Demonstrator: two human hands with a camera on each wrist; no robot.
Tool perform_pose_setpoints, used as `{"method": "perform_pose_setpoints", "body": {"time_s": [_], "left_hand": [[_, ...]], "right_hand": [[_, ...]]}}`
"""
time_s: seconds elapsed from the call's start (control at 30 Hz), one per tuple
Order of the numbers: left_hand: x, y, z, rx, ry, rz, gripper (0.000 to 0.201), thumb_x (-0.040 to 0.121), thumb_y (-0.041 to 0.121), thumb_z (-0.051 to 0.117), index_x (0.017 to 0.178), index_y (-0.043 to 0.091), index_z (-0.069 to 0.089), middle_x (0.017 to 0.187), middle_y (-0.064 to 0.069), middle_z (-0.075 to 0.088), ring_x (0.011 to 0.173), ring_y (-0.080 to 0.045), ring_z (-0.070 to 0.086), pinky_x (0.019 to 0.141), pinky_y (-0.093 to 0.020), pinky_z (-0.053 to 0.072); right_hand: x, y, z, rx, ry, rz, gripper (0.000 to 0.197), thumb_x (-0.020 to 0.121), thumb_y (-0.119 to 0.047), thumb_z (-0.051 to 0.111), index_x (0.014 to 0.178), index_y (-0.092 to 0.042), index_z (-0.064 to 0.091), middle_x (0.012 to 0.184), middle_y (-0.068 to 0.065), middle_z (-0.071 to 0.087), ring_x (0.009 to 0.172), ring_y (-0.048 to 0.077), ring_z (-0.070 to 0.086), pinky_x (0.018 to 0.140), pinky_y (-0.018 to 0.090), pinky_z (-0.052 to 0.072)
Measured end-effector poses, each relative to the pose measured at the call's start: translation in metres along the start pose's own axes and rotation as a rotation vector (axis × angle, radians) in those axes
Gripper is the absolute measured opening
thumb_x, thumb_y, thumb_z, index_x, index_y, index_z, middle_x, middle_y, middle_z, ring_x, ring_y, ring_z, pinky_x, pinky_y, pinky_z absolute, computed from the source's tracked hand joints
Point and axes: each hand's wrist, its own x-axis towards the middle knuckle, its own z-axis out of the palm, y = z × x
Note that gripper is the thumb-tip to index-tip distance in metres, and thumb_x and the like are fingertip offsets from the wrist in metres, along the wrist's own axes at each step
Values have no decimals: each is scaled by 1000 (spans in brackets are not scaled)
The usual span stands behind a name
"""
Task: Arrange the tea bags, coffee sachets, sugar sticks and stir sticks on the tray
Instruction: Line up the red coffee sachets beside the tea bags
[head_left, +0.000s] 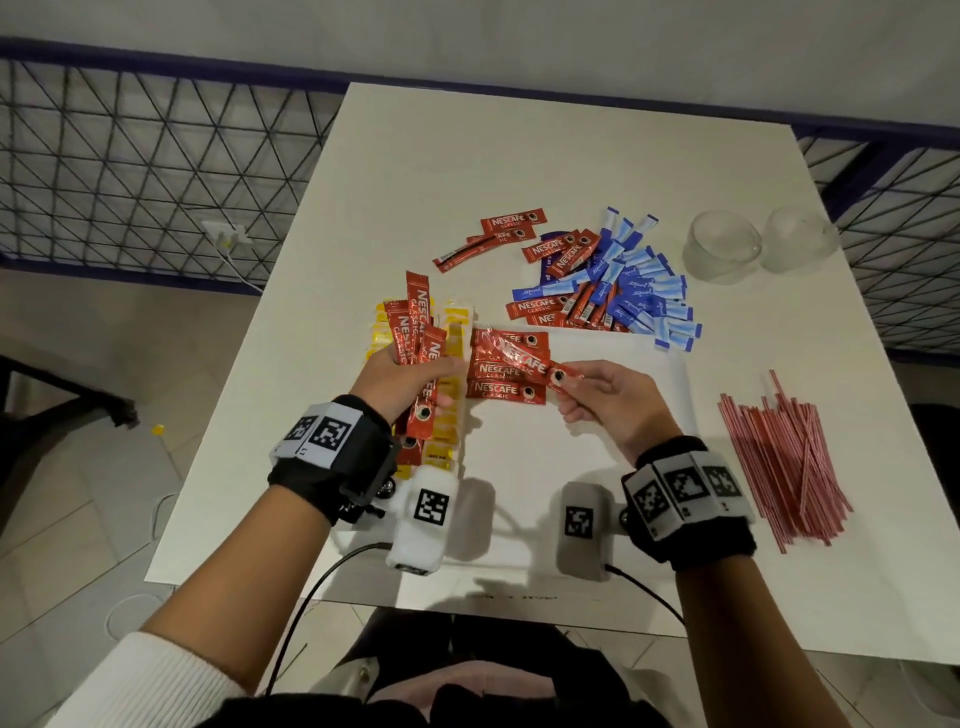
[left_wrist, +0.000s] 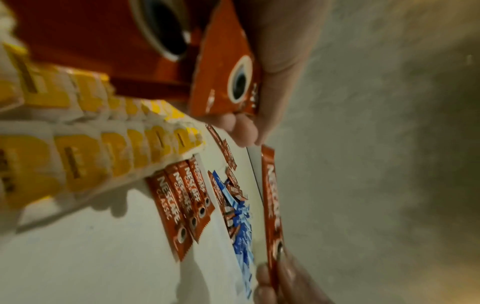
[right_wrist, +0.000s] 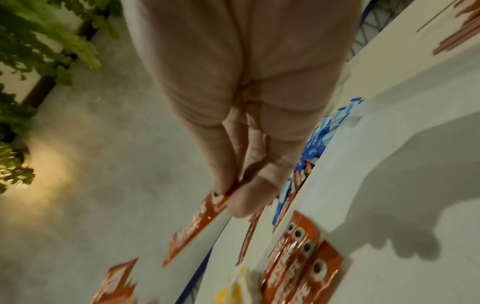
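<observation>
We read the step in hand as laying out the coffee sachets. One red foil coffee sachet (head_left: 524, 358) is pinched at its cup-printed end by the right hand (head_left: 608, 405), thumb against forefinger, and hangs over the row of red sachets already lying side by side (head_left: 506, 384) on the flat white tray (head_left: 597, 457). The left hand (head_left: 395, 379) is curled round a fanned bundle of the same red sachets (head_left: 421, 332), held above the double row of yellow-and-white tea bags (head_left: 447, 441) at the tray's left edge.

Next move, in our judgement: lower the pinched sachet flat and parallel to the row, edge against edge, print facing up, then draw another from the bundle.

Beyond the tray, the mixed heap of blue sugar sticks and red sachets (head_left: 618, 291) is unsorted; the red-and-white striped stir sticks (head_left: 779, 457) lie well apart on the white table (head_left: 519, 145).

Hard to make out: both wrist views are blurred; the left hand covers part of the tea bags; the bundle's count is unreadable; the tray's near edge is hidden behind the wrist rigs.
</observation>
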Motion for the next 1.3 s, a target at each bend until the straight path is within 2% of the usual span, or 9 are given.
{"method": "perform_pose_setpoints", "body": {"time_s": [0.07, 0.13, 0.27, 0.4, 0.5, 0.57, 0.73, 0.87, 1.3], "left_hand": [[1, 0, -6, 28, 8, -5, 14, 77, 14, 73, 82, 17, 61, 54, 7, 66, 41, -8, 59, 42, -19, 46], [2, 0, -10, 39, 10, -13, 17, 75, 16, 75, 86, 17, 61, 65, 1, 67, 43, -9, 60, 46, -21, 49], [3, 4, -12, 61, 11, -16, 17, 77, 14, 73, 86, 16, 60, 73, -4, 63, 40, -7, 57, 41, -18, 47], [3, 7, -13, 76, 1, -22, 13, 80, 11, 69, 85, 16, 58, 72, -5, 60, 38, -6, 55, 39, -16, 45], [3, 9, -15, 62, 12, -29, 13, 81, 8, 67, 84, 15, 57, 65, -4, 58, 34, -5, 52, 36, -14, 43], [4, 9, -17, 57, 24, -36, 14, 81, 7, 67, 82, 15, 56, 62, -3, 56, 32, -6, 51, 36, -14, 42], [8, 6, -21, 97, 21, -55, 13, 80, 9, 68, 84, 14, 56, 55, -2, 56, 32, -7, 50, 36, -15, 42], [12, 6, -23, 102, 24, -54, 14, 80, 9, 68, 84, 14, 56, 50, 1, 56, 33, -7, 50, 37, -16, 43], [22, 1, -27, 86, -16, -64, 13, 80, 7, 66, 84, 13, 55, 42, 7, 57, 32, -8, 49, 36, -16, 41]], "right_hand": [[5, 9, -11, -115, 22, 29, 22, 90, 1, 51, 111, 4, 57, 69, 10, 59, 53, 10, 56, 54, 14, 51], [9, 17, -16, -234, 22, 94, 23, 90, 1, 52, 112, 3, 58, 68, 9, 59, 54, 13, 55, 57, 18, 51], [16, 29, -7, -318, -2, 215, 11, 87, -2, 59, 98, -3, 59, 64, 9, 61, 55, 18, 55, 64, 27, 52], [21, 39, 9, -269, 11, 259, 9, 85, -2, 61, 87, -6, 54, 64, 10, 61, 53, 19, 55, 58, 27, 52], [24, 42, 14, -235, 73, 283, 17, 84, -2, 62, 78, -11, 50, 65, 9, 60, 51, 18, 55, 44, 19, 49], [27, 43, 14, -215, 92, 296, 19, 83, -2, 64, 78, -11, 49, 66, 9, 61, 50, 18, 56, 42, 20, 48], [33, 40, 15, -287, 94, 300, 18, 81, -6, 67, 75, -12, 51, 65, 7, 62, 49, 18, 58, 54, 26, 52], [37, 41, 17, -397, 104, 312, 17, 82, -13, 67, 76, -15, 52, 67, 4, 61, 51, 15, 58, 52, 23, 51], [41, 41, 18, -406, 136, 278, 13, 83, -17, 67, 84, -10, 55, 66, 4, 59, 54, 15, 55, 65, 32, 53]]}}
